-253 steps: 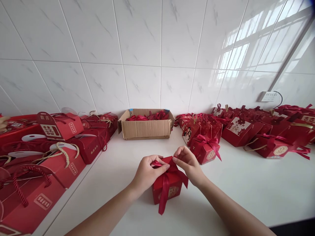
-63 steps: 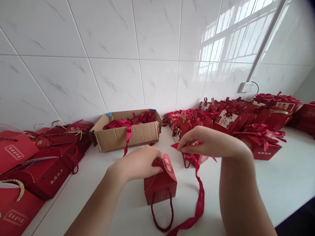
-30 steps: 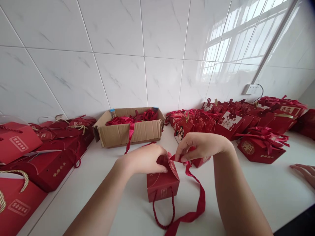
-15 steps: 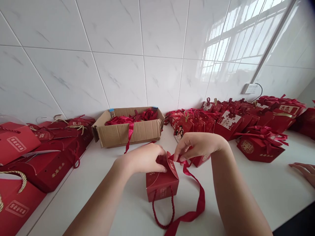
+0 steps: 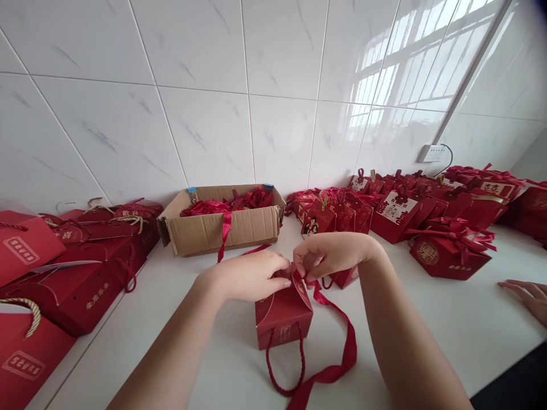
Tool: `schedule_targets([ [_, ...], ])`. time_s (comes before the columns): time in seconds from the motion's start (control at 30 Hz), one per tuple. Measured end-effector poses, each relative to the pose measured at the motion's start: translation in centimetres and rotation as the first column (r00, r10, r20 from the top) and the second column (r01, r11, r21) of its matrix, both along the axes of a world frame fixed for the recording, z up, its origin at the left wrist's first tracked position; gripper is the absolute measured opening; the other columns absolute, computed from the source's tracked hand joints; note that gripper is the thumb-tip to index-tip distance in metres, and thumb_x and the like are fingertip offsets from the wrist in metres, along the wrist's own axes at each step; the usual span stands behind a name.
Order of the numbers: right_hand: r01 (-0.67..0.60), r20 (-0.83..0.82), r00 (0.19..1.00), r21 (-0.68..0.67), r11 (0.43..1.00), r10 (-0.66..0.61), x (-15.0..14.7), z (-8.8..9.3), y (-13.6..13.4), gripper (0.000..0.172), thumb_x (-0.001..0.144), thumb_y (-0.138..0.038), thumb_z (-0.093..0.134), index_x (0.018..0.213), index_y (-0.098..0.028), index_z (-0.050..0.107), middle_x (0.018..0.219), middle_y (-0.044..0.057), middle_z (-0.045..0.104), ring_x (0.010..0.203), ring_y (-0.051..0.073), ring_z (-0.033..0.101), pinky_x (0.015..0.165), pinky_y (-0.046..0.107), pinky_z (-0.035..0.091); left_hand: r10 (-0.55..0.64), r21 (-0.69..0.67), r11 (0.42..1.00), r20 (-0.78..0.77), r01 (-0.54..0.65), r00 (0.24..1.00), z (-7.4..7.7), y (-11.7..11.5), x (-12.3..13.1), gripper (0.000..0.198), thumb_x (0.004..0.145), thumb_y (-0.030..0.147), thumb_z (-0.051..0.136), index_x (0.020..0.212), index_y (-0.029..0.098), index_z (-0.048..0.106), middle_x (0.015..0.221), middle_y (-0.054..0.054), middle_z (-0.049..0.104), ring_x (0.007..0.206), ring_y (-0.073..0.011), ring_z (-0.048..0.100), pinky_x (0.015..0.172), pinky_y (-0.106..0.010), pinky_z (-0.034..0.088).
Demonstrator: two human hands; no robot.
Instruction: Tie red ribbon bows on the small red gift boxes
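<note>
A small red gift box [image 5: 284,316] stands on the white counter [image 5: 205,319] in front of me, its rope handle [image 5: 282,370] hanging over the front. My left hand [image 5: 250,276] is closed over the box's top flap. My right hand [image 5: 331,256] pinches one end of a red ribbon [image 5: 337,364] right at that flap. The ribbon trails down to the right and curls on the counter below the box.
A cardboard box [image 5: 222,225] full of red ribbons sits against the tiled wall. Larger red gift boxes [image 5: 81,267] line the left side. Several finished red boxes [image 5: 444,228] crowd the back right. Another person's hand [image 5: 527,293] rests at the right edge.
The bow-tied box of 8.4 s ago is gone; another with a rope handle stands here. Over the last second my right hand has brought the ribbon end closer to the flap.
</note>
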State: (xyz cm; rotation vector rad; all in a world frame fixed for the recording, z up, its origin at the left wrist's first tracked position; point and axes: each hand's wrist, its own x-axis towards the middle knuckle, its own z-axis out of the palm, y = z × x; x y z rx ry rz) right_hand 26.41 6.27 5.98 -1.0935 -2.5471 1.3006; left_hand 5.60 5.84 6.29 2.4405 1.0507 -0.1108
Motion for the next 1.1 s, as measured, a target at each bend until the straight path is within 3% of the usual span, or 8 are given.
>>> schedule_targets([
  [0.23, 0.026, 0.035, 0.999, 0.015, 1.0, -0.026, -0.5, 0.3, -0.3, 0.012, 0.073, -0.013, 0.06, 0.075, -0.017, 0.049, 0.074, -0.001, 0.062, 0.07, 0.011, 0.061, 0.06, 0.021, 0.046, 0.033, 0.028, 0.999, 0.008, -0.033, 0.999, -0.6, 0.3, 0.3, 0.022, 0.079, 0.033, 0.042, 0.069, 0.02, 0.056, 0.072, -0.002, 0.06, 0.052, -0.0123, 0.046, 0.045, -0.026, 0.029],
  [0.37, 0.071, 0.067, 0.995, 0.01, 0.997, -0.072, -0.2, 0.4, -0.6, 0.014, 0.072, -0.016, 0.062, 0.076, -0.018, 0.049, 0.076, 0.0, 0.065, 0.071, 0.013, 0.063, 0.061, 0.022, 0.046, 0.076, 0.049, 0.996, 0.037, -0.078, 0.996, -0.8, 0.6, 0.0, 0.015, 0.073, 0.027, 0.046, 0.06, 0.019, 0.05, 0.071, -0.001, 0.058, 0.049, -0.0105, 0.043, 0.044, -0.025, 0.028],
  [0.47, 0.148, 0.094, 0.983, 0.094, 0.985, -0.157, 0.2, 0.4, -0.7, 0.012, 0.075, -0.026, 0.063, 0.078, -0.019, 0.054, 0.087, 0.004, 0.068, 0.079, 0.017, 0.064, 0.067, 0.027, 0.048, 0.113, 0.119, 0.985, 0.077, -0.122, 0.991, -0.3, 0.3, -0.4, 0.015, 0.071, 0.029, 0.048, 0.06, 0.019, 0.052, 0.072, -0.002, 0.058, 0.051, -0.0116, 0.045, 0.045, -0.026, 0.027],
  [0.57, 0.234, 0.009, 0.97, 0.242, 0.942, -0.244, 0.4, 0.4, -0.7, 0.022, 0.078, -0.035, 0.061, 0.093, -0.019, 0.06, 0.105, 0.007, 0.066, 0.097, 0.021, 0.061, 0.082, 0.033, 0.048, 0.105, 0.215, 0.966, 0.183, -0.144, 0.977, 0.8, -0.6, -0.8, 0.017, 0.073, 0.03, 0.047, 0.064, 0.02, 0.057, 0.072, -0.003, 0.059, 0.058, -0.0139, 0.05, 0.048, -0.026, 0.03],
  [0.7, 0.152, -0.178, 0.979, 0.288, 0.946, -0.103, -0.4, 0.8, -0.8, 0.034, 0.083, -0.035, 0.056, 0.114, -0.02, 0.059, 0.117, 0.006, 0.062, 0.109, 0.019, 0.057, 0.093, 0.033, 0.044, 0.064, 0.35, 0.918, 0.337, -0.188, 0.939, 2.3, -2.1, -1.4, 0.022, 0.077, 0.03, 0.043, 0.065, 0.021, 0.059, 0.067, 0.0, 0.059, 0.061, -0.014, 0.051, 0.053, -0.025, 0.036],
  [0.83, 0.06, -0.293, 0.956, 0.269, 0.961, 0.023, -1.7, 1.2, -1.1, 0.025, 0.084, -0.032, 0.056, 0.102, -0.017, 0.065, 0.098, 0.005, 0.067, 0.091, 0.017, 0.062, 0.082, 0.029, 0.048, 0.038, 0.424, 0.879, 0.394, -0.218, 0.918, 3.2, -3.2, -2.3, 0.024, 0.079, 0.032, 0.044, 0.065, 0.021, 0.06, 0.066, 0.0, 0.06, 0.063, -0.014, 0.052, 0.055, -0.024, 0.038],
  [0.93, 0.139, -0.355, 0.934, 0.282, 0.949, -0.032, -2.0, 1.4, -1.6, 0.02, 0.083, -0.032, 0.057, 0.089, -0.015, 0.066, 0.083, 0.003, 0.066, 0.077, 0.014, 0.059, 0.071, 0.026, 0.047, 0.117, 0.381, 0.892, 0.323, -0.242, 0.939, 3.1, -3.4, -2.9, 0.029, 0.081, 0.039, 0.042, 0.066, 0.022, 0.059, 0.064, 0.001, 0.059, 0.056, -0.0128, 0.05, 0.049, -0.025, 0.035],
  [1.1, 0.36, -0.488, 0.854, 0.306, 0.881, -0.179, -1.5, 1.9, -2.8, 0.02, 0.083, -0.033, 0.058, 0.075, -0.015, 0.063, 0.069, 0.0, 0.058, 0.063, 0.01, 0.051, 0.061, 0.024, 0.042, 0.256, 0.149, 0.958, -0.053, -0.246, 0.965, 1.9, -2.8, -2.6, 0.038, 0.075, 0.056, 0.045, 0.061, 0.021, 0.052, 0.055, 0.001, 0.054, 0.042, -0.0123, 0.042, 0.038, -0.026, 0.024],
])
